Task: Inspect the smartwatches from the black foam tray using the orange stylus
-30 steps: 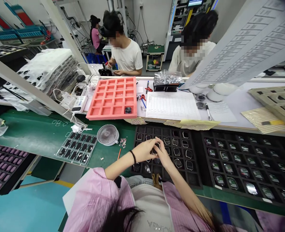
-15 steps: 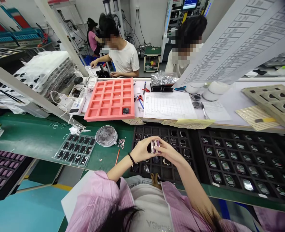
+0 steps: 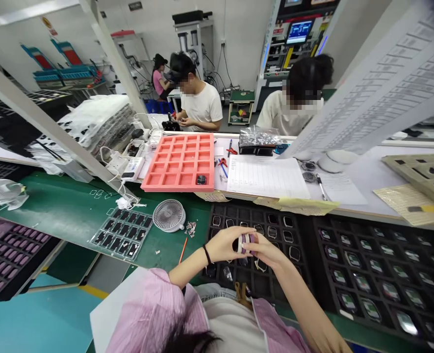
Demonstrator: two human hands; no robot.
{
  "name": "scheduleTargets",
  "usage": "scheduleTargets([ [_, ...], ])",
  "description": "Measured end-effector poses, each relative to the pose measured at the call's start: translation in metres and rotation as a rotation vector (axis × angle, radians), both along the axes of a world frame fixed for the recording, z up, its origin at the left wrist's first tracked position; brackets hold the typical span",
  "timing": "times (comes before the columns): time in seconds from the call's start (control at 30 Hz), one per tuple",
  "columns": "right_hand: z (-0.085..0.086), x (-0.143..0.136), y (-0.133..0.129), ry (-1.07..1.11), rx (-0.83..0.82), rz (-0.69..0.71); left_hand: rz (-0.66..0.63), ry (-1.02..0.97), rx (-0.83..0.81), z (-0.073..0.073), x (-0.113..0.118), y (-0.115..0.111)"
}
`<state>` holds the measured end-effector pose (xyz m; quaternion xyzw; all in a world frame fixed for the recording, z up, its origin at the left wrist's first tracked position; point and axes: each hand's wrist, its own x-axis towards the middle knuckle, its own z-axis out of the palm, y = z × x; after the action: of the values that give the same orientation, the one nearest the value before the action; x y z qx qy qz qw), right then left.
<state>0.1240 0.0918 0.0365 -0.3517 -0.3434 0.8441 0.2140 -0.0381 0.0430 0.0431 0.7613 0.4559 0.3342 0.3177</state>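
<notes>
In the head view, my left hand [image 3: 227, 243] and my right hand [image 3: 269, 249] meet at the fingertips around a small purple-and-white part [image 3: 244, 243]. Both hands are closed on it, and the fingers hide much of its shape. Beneath them lies a black compartment tray [image 3: 266, 282]. Several square, rounded frames like watch cases sit in its cells, among them a silvery frame [image 3: 294, 254] right of my hands. A small clear plastic piece [image 3: 227, 273] lies in a cell near my left wrist.
A round fan [image 3: 168, 215], an orange stick [image 3: 183, 249] and a clear tray [image 3: 123, 233] with black pieces lie left. A pink tray [image 3: 180, 189] and paper sheet [image 3: 264, 176] rest on the shelf ahead. Another black tray [image 3: 344, 289] stands right. Co-workers sit beyond.
The head camera has tilted up, so the scene sits lower and further right. My hands keep hold of the small part. The co-worker at left in white has brought both hands together.
</notes>
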Motion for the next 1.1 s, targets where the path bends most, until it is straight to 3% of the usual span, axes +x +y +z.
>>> scheduleTargets([
  [0.13, -0.025, 0.002, -0.010, -0.015, -0.042, -0.047, -0.046, -0.026, -0.055, -0.007, -0.002, -0.003],
  [0.23, -0.042, 0.006, -0.011, -0.045, -0.081, -0.087, -0.005, -0.109, -0.076, -0.015, -0.007, -0.006],
  [0.3, -0.050, 0.009, -0.009, -0.042, -0.106, -0.127, 0.108, -0.253, -0.137, -0.026, -0.011, -0.007],
  [0.37, -0.056, 0.011, -0.007, -0.015, -0.117, -0.132, 0.300, -0.480, -0.272, -0.041, -0.013, -0.006],
  [0.43, -0.064, 0.012, -0.005, 0.000, -0.122, -0.122, 0.517, -0.770, -0.514, -0.058, -0.014, -0.004],
  [0.5, -0.075, 0.011, -0.004, -0.021, -0.139, -0.126, 0.642, -1.001, -0.781, -0.075, -0.014, -0.002],
  [0.57, -0.088, 0.011, -0.006, -0.053, -0.156, -0.142, 0.656, -1.124, -0.960, -0.089, -0.014, -0.002],
  [0.67, -0.106, 0.012, -0.011, -0.076, -0.161, -0.139, 0.638, -1.214, -1.049, -0.103, -0.013, -0.006],
  [0.9, -0.117, 0.014, -0.018, -0.103, -0.141, -0.128, 0.636, -1.385, -1.074, -0.117, -0.002, -0.015],
  [1.1, -0.123, 0.011, -0.023, -0.136, -0.094, -0.140, 0.657, -1.380, -1.054, -0.125, 0.001, -0.019],
])
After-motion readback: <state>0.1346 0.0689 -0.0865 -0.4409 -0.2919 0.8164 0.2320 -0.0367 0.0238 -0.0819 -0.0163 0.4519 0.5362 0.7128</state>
